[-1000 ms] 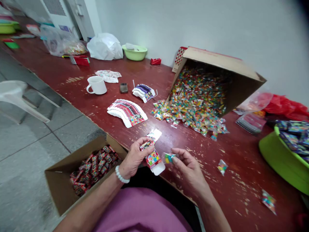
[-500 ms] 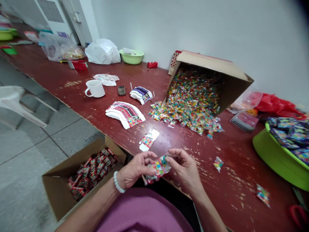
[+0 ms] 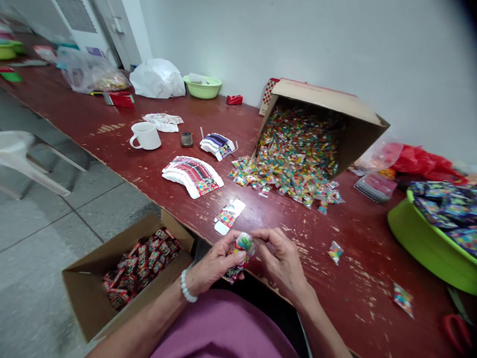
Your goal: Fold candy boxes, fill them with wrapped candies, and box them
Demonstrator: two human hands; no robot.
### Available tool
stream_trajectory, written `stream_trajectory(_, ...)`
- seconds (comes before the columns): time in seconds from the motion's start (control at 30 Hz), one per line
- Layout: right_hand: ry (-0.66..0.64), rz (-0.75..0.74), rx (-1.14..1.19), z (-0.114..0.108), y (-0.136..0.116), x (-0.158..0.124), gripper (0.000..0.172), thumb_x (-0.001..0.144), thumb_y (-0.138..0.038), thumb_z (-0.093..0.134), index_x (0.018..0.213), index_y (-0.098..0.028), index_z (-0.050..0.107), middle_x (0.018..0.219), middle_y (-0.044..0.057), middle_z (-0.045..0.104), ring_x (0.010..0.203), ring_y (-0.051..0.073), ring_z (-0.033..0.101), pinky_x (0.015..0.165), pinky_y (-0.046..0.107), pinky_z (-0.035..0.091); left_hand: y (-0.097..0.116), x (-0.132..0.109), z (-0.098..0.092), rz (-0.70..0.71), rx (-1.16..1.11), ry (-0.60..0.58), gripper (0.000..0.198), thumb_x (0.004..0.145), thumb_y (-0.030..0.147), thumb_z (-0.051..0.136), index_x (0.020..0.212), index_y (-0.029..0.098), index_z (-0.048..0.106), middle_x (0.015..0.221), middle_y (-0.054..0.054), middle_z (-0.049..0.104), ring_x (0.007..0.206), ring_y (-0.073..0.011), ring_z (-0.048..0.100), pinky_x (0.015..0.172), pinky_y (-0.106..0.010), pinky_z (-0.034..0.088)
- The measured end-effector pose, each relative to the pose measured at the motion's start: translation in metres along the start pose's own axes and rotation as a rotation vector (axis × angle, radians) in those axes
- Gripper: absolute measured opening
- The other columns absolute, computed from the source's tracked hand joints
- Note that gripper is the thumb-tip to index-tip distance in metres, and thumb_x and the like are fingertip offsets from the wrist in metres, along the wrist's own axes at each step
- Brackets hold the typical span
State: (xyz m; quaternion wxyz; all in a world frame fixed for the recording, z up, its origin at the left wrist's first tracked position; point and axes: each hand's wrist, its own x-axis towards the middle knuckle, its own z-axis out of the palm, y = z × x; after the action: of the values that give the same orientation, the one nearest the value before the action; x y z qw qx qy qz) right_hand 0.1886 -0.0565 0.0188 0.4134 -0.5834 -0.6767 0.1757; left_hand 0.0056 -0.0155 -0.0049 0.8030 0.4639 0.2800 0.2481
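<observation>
The left hand (image 3: pixel 219 262) partly covers the small box (image 3: pixel 234 273) it grips. Far to its right, the view's edge cuts off the green tub (image 3: pixel 421 248); far left, the stool (image 3: pixel 23 155).

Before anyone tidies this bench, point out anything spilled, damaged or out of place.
Candy packets spill from the cardboard box, which lies on its side, perhaps deliberately. Two stray packets lie rightward, apart from the heap. The red table looks damaged: its paint is chipped.

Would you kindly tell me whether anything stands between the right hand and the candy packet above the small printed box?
Nothing visible does: the right hand is close beside the candy packet, which shows above the small printed box in the left hand. Whether hand and packet touch is unclear.
</observation>
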Motion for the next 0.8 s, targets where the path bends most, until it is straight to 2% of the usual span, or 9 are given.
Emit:
stream_trajectory(0.1,0.036,-0.036,-0.047,0.003,-0.001,0.0,0.015,0.089,-0.015,0.056,0.099,-0.021,0.066,0.083,0.003,0.067,0.077,0.019,0.059,0.07,0.029,0.046,0.005,-0.002,0.001,-0.012,0.098,0.004,0.04,0.085,0.042,0.065,0.116,0.023,0.048,0.091,0.001,0.055,0.059,-0.0061,0.053,0.053,-0.02,0.05)
stream_trajectory(0.2,-0.15,-0.131,-0.047,0.001,-0.005,0.0,0.015,0.093,-0.018,0.053,0.098,-0.023,0.066,0.081,0.003,0.067,0.075,0.018,0.058,0.068,0.029,0.045,0.011,-0.003,0.003,-0.002,0.142,0.041,0.045,0.08,0.042,0.07,0.113,0.021,0.049,0.085,0.002,0.055,0.053,-0.0052,0.052,0.049,-0.018,0.046)
stream_trajectory(0.27,-0.196,-0.12,0.015,-0.001,-0.005,-0.001,0.019,0.095,-0.019,0.05,0.103,-0.024,0.065,0.086,0.003,0.067,0.077,0.018,0.059,0.07,0.029,0.046,0.013,-0.002,0.004,-0.01,0.094,0.098,0.043,0.08,0.046,0.068,0.11,0.02,0.052,0.081,0.002,0.057,0.053,-0.007,0.054,0.048,-0.019,0.047)
stream_trajectory(0.37,0.026,0.021,0.104,-0.002,0.0,-0.005,0.021,0.094,-0.021,0.051,0.113,-0.024,0.061,0.1,0.005,0.067,0.083,0.018,0.061,0.074,0.029,0.048,0.013,0.001,0.003,-0.106,-0.09,0.184,0.047,0.087,0.058,0.051,0.103,0.015,0.058,0.074,-0.002,0.062,0.049,-0.0116,0.059,0.042,-0.021,0.045)
stream_trajectory(0.43,0.129,0.1,0.17,0.004,0.002,-0.009,0.02,0.091,-0.024,0.057,0.11,-0.023,0.061,0.099,0.005,0.065,0.081,0.017,0.061,0.072,0.029,0.049,0.011,0.004,0.002,-0.171,-0.187,0.216,0.051,0.087,0.06,0.045,0.097,0.013,0.06,0.07,-0.005,0.064,0.045,-0.014,0.06,0.038,-0.022,0.044)
stream_trajectory(0.53,0.104,0.137,0.293,0.02,0.0,-0.015,0.012,0.088,-0.027,0.062,0.098,-0.023,0.068,0.098,0.006,0.063,0.084,0.018,0.061,0.071,0.028,0.051,0.007,0.007,0.003,-0.206,-0.266,0.283,0.044,0.086,0.054,0.051,0.09,0.012,0.062,0.066,-0.005,0.065,0.043,-0.0144,0.059,0.038,-0.023,0.047)
stream_trajectory(0.63,0.105,0.216,0.406,0.035,-0.004,-0.019,0.013,0.087,-0.032,0.064,0.089,-0.023,0.073,0.101,0.007,0.058,0.083,0.016,0.061,0.066,0.026,0.052,0.003,0.008,0.006,-0.176,-0.297,0.359,0.034,0.084,0.048,0.056,0.087,0.014,0.061,0.063,-0.002,0.062,0.043,-0.0133,0.057,0.039,-0.025,0.05)
stream_trajectory(0.8,0.002,0.415,0.699,0.042,-0.001,-0.01,0.02,0.077,-0.04,0.074,0.078,-0.02,0.073,0.092,0.004,0.058,0.072,0.014,0.06,0.063,0.026,0.053,0.002,0.005,0.01,-0.059,-0.17,0.369,0.03,0.084,0.042,0.056,0.104,0.019,0.058,0.068,0.001,0.06,0.046,-0.0117,0.054,0.037,-0.021,0.047)
